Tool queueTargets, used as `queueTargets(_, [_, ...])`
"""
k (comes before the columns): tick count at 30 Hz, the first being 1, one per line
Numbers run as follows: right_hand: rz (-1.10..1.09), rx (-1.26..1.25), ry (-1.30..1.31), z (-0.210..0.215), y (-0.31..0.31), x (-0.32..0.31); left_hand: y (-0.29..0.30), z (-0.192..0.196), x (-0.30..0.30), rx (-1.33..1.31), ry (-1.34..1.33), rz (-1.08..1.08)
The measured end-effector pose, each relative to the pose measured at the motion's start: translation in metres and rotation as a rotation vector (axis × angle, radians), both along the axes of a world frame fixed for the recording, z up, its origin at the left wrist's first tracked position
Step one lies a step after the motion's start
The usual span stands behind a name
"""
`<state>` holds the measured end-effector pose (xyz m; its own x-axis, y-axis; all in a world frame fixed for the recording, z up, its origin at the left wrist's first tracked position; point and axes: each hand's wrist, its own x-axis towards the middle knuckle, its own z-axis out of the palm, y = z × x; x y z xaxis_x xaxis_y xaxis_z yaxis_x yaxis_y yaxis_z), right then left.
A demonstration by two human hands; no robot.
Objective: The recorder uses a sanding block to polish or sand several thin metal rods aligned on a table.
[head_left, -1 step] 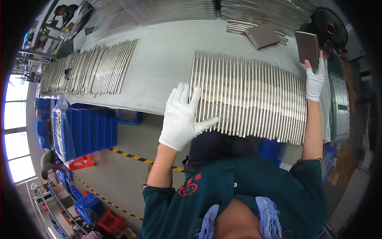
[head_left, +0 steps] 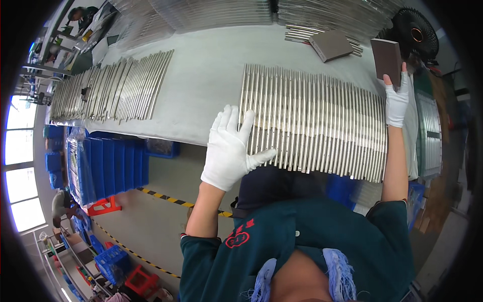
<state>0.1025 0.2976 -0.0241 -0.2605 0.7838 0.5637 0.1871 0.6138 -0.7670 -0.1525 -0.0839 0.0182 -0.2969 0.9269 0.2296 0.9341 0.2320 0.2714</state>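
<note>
- Left hand (head_left: 232,148), gloved, fingers spread flat on the near-left corner of the rod row (head_left: 322,118) on the counter (head_left: 206,75).
- Right hand (head_left: 396,100) grips a brown block (head_left: 387,56) at the row's far-right end.
- Second brown block (head_left: 330,46) lies beyond the row; blue bins (head_left: 108,166) left, below the counter.

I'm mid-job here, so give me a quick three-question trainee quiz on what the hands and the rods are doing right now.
1. True or false: the left hand lies flat with spread fingers at the left end of the near row of metal rods.
2. What does the right hand hold? A) a brown block B) a metal rod C) a blue bin
3. Fill in: a second brown block lies on the ____ table, beyond the rods.

Key: 1 true; 2 A, the brown block; 3 grey.
</note>
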Motion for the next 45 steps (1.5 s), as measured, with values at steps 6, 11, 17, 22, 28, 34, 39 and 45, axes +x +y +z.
queueTargets(6, [0.094, -0.034, -0.012, -0.004, -0.004, -0.003, -0.001, -0.002, 0.003, 0.061, 0.032, -0.061])
queueTargets(11, [0.105, -0.043, 0.028, 0.0, -0.011, -0.005, -0.002, 0.004, 0.01, 0.005, 0.001, -0.053])
queueTargets(17, [-0.076, 0.045, 0.076, 0.004, -0.004, -0.004, 0.001, -0.002, 0.014, -0.004, -0.013, 0.04])
queueTargets(22, [-0.095, 0.013, 0.152, 0.006, -0.002, 0.0, 0.006, -0.004, 0.023, -0.043, 0.135, -0.018])
queueTargets(28, [-0.065, 0.02, 0.195, 0.007, -0.004, -0.007, 0.036, 0.001, 0.067, -0.013, -0.045, -0.316])
queueTargets(34, [-0.061, 0.013, 0.239, 0.009, -0.004, -0.003, 0.045, -0.011, 0.069, 0.009, -0.01, -0.305])
queueTargets(39, [-0.097, 0.042, 0.178, 0.007, -0.003, -0.003, 0.047, -0.008, 0.074, -0.01, 0.008, -0.297])
queueTargets(45, [0.055, -0.017, 0.224, 0.007, -0.01, -0.005, 0.054, -0.006, 0.08, -0.035, 0.016, -0.354])
